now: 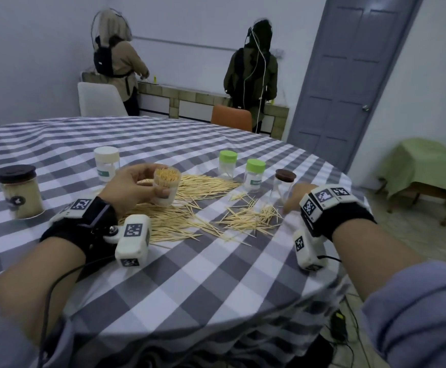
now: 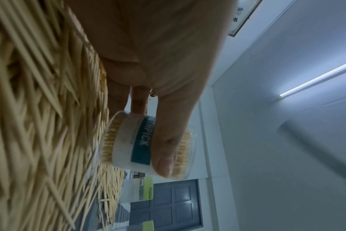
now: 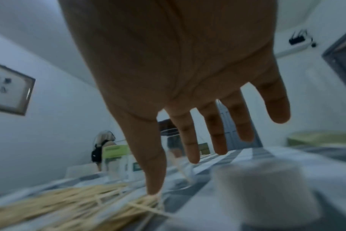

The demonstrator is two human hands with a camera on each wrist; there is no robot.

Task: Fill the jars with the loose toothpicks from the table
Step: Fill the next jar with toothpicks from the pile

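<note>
On table: six jars [image 1: 165, 189]

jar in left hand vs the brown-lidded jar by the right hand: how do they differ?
Held jar: lidless, packed with toothpicks, lifted off the table in the left hand. Brown-lidded jar: capped, nearly empty, standing on the tablecloth. The held jar carries a teal label; I see none on the brown-lidded jar. Both are small clear cylinders.

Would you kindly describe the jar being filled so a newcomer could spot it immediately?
On the checked table, find the big toothpick pile. Above it, the left hand holds a clear jar. Unlike its capped neighbours, it is lidless and packed with toothpicks.
</note>
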